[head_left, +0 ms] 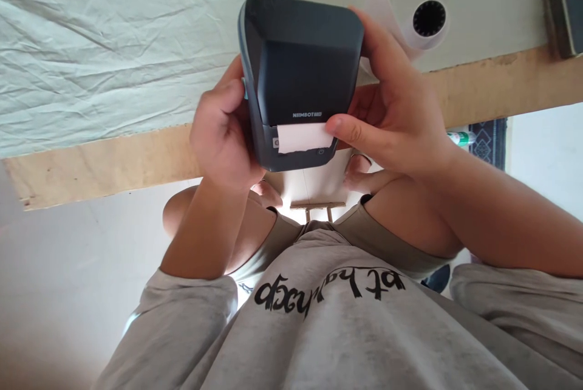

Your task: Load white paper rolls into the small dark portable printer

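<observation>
Between my two hands is a dark label printer (307,68) with "NIIMBOT" lettered on its lid, held above the table's front edge. A short strip of white label paper (300,138) sticks out of its front slot. My left hand (223,129) is closed around the printer's left side, its thumb by a small light-blue tab (245,88). My right hand (396,98) grips the right side, with the thumb at the right end of the paper strip. The lid looks closed. Some fingers of both hands are hidden behind the printer.
A roll of translucent film (416,28) with a black core lies on the table behind my right hand. Wrinkled pale cloth (113,44) covers the table, which has a bare wooden edge (113,159). A dark-framed object (562,1) stands at the far right.
</observation>
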{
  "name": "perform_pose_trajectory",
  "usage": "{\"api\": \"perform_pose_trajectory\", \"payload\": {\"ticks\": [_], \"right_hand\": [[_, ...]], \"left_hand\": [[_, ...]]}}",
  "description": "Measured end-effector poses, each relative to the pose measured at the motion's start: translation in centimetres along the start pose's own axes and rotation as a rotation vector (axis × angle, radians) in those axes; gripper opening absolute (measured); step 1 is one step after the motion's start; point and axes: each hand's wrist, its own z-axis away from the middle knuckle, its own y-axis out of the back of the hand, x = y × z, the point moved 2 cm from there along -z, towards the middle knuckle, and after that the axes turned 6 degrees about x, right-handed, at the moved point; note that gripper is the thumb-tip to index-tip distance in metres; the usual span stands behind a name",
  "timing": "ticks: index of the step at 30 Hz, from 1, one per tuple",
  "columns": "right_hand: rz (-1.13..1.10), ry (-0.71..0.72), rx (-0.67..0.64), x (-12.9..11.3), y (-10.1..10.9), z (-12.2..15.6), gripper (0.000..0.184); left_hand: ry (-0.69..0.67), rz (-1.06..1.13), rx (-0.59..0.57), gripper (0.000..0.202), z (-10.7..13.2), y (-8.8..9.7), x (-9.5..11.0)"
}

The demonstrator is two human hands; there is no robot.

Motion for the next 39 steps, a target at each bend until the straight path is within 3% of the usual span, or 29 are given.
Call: {"api": "perform_pose_trajectory", "payload": {"ticks": [7, 11, 16, 20, 26, 35, 39], "right_hand": [[0.018, 0.026, -0.004, -0.4, -0.2, -0.1, 0.079], [0.047, 0.05, 0.001, -0.1, -0.1, -0.2, 0.078], [0.048, 0.047, 0.003, 0.0, -0.1, -0.2, 0.076], [0.042, 0.037, 0.0, 0.0, -0.2, -0.2, 0.076], [0.045, 0.036, 0.001, 0.1, -0.2, -0.3, 0.074], [0.034, 0.057, 0.011, 0.5, -0.3, -0.3, 0.082], [0.039, 0.095, 0.07, 0.0, -0.4, -0.1, 0.071]], "left_hand": [[-0.009, -0.108, 0.184, 0.042, 0.2, 0.3, 0.6], [-0.038, -0.051, 0.125, 0.049, 0.6, -0.7, 0.7], [0.041, 0.007, 0.06, 0.051, 0.9, -1.6, 1.2], [0.043, 0.022, 0.038, 0.049, 0.6, -1.3, 1.0], [-0.09, 0.058, 0.034, 0.042, -0.3, -0.6, -0.2], [-0.018, 0.067, 0.012, 0.037, -0.2, -0.5, 0.0], [-0.03, 0.115, 0.016, 0.04, -0.3, -0.6, 0.0]]}}
